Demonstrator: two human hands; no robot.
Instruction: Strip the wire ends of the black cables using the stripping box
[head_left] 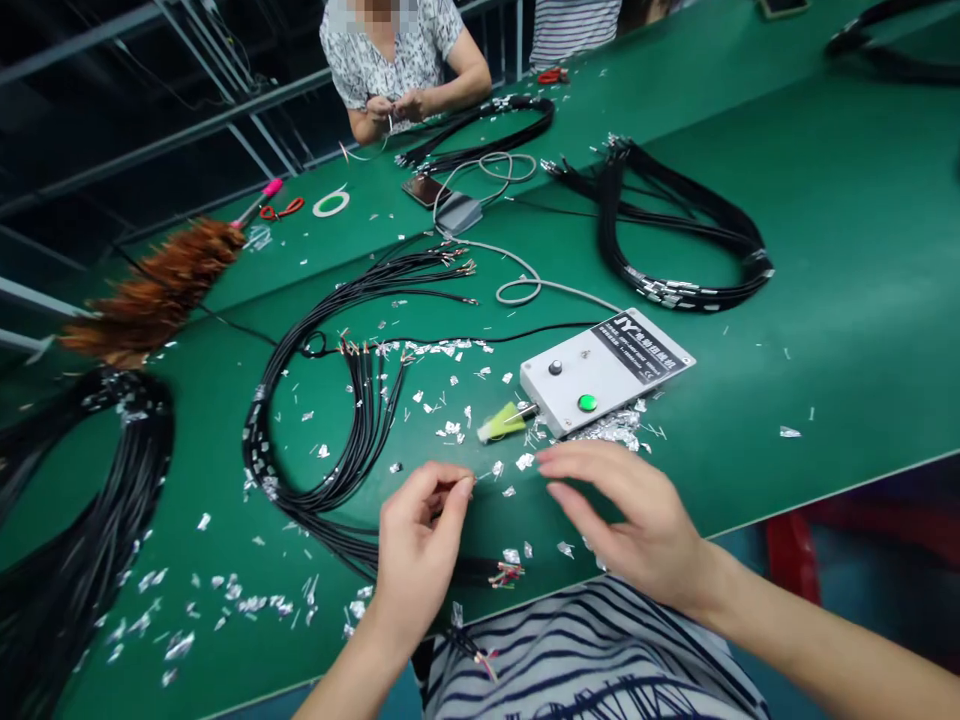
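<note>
Lower centre, the left hand (420,545) pinches a thin wire (463,483) in its grip; the right hand (634,520), grip released, hovers below the grey box (607,372) on the worktop (825,300).

The light is bright and even and falls from above on the green matte table top (840,330), which shows a pale sheen on its far right part. Shadows are short and soft, for example under the right hand (637,520) and the left hand (416,545). The small silver foil scraps (450,350) glint, and the white metal box with a green button (607,370) is slightly glaring. Behind the table, the grey metal frame (172,130) stands in darkness. The wide lens bends the table edges. The right hand's fingertips are a little blurred, and the black cable bundle at the left border (67,540) looks soft.
</note>
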